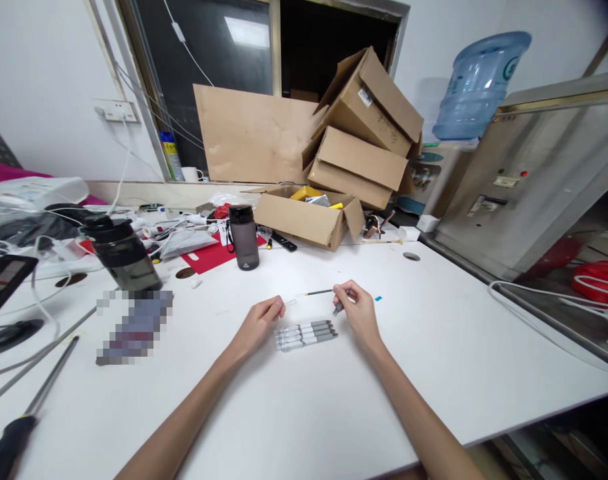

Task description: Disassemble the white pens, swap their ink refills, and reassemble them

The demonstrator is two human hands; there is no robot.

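Observation:
Several pens [307,335] with clear, white and grey parts lie side by side on the white table. Just above their left end, my left hand [265,321] pinches a small clear piece [291,302] between thumb and fingertips. My right hand [357,307], above the pens' right end, has its fingers closed on a dark grey pen part [339,309]. A thin dark refill [318,291] reaches leftward from the right fingertips, its pale end toward my left hand. A small blue piece [379,299] lies right of my right hand.
Behind stand a dark bottle [245,240], an open cardboard box [304,217] and a remote [284,241]. At the left are a larger bottle [121,253], a blurred flat item [137,328], cables and a screwdriver [51,380]. A metal cabinet [529,180] rises at the right.

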